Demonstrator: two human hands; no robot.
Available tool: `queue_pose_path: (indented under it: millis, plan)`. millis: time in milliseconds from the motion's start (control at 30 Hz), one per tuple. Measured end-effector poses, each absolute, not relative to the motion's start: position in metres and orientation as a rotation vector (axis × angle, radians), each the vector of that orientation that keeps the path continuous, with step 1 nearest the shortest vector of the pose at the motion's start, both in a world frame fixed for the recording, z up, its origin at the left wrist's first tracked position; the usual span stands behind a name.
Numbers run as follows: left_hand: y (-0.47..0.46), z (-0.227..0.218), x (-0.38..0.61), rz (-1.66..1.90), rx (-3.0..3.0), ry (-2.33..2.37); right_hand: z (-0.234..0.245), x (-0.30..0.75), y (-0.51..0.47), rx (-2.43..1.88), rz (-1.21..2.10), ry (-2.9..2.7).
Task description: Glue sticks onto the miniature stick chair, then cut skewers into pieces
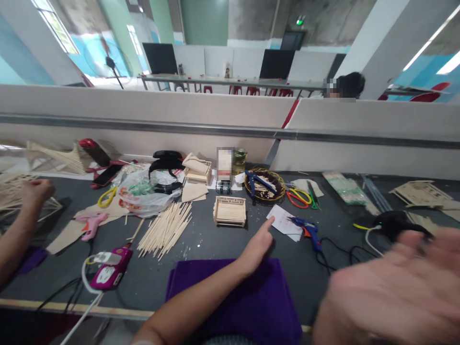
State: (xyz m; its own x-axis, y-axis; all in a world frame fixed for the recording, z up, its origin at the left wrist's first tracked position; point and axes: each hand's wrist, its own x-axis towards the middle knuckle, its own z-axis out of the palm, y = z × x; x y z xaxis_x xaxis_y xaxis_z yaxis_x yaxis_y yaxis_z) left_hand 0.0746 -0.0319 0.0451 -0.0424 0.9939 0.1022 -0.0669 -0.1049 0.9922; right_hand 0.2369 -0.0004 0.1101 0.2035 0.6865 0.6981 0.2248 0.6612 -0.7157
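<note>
My left hand (258, 247) is above the folded purple cloth (230, 297), its fingers curled in and one fingertip sticking up beside a white paper sheet (283, 221). No object shows in it. Large and blurred at the lower right, my right hand (384, 292) is raised close to the camera, fingers spread and holding nothing. A blue glue gun (312, 232) lies between the hands, its nozzle by the paper. Behind my left hand stands a small wooden-stick model (230, 212), shaped like a bench. Loose wooden sticks (166, 230) lie in a pile to its left.
A wicker basket (247, 191) holds sticks and blue pliers (260, 182). Scissors (300, 197) lie beside it. Further left are a plastic bag (143, 196), a pink glue gun (91, 223) and a magenta power strip (111, 269). A co-worker's hand (39, 191) touches a stick structure.
</note>
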Motion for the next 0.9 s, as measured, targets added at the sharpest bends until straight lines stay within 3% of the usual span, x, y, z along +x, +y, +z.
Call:
queue_pose_path:
  millis: [167,233,300,400,467,533,600,700,800,900]
  plan:
    - [-0.033,0.11,0.047,1.365,0.773,0.919,0.043,0.166,0.016,-0.417,0.198,-2.163]
    - [-0.038,0.13,0.028,1.471,0.785,0.877,0.028,0.163,0.033,-0.665,0.223,-2.187]
    - [-0.043,0.136,0.018,1.623,0.861,0.899,0.023,0.164,0.043,-0.891,0.443,-1.999]
    - [-0.043,0.115,0.023,1.762,1.213,1.188,0.035,0.153,0.029,-0.972,1.058,-1.542]
    - [-0.038,0.092,0.03,1.621,1.579,1.338,0.051,0.142,0.007,-0.808,1.518,-1.326]
    - [-0.033,0.069,0.027,1.374,1.904,1.361,0.072,0.138,-0.012,-0.66,1.745,-1.318]
    - [-0.028,0.053,0.014,1.254,1.993,1.533,0.093,0.145,-0.02,-0.554,1.733,-1.324]
    - [-0.026,0.041,-0.016,1.358,1.835,1.933,0.109,0.163,-0.013,-0.521,1.4,-1.283]
    - [-0.029,0.031,-0.043,1.54,1.571,2.191,0.102,0.17,0.001,-0.708,0.968,-1.277]
    - [-0.033,0.018,-0.067,1.668,1.247,2.211,0.079,0.162,0.014,-0.911,0.931,-1.277]
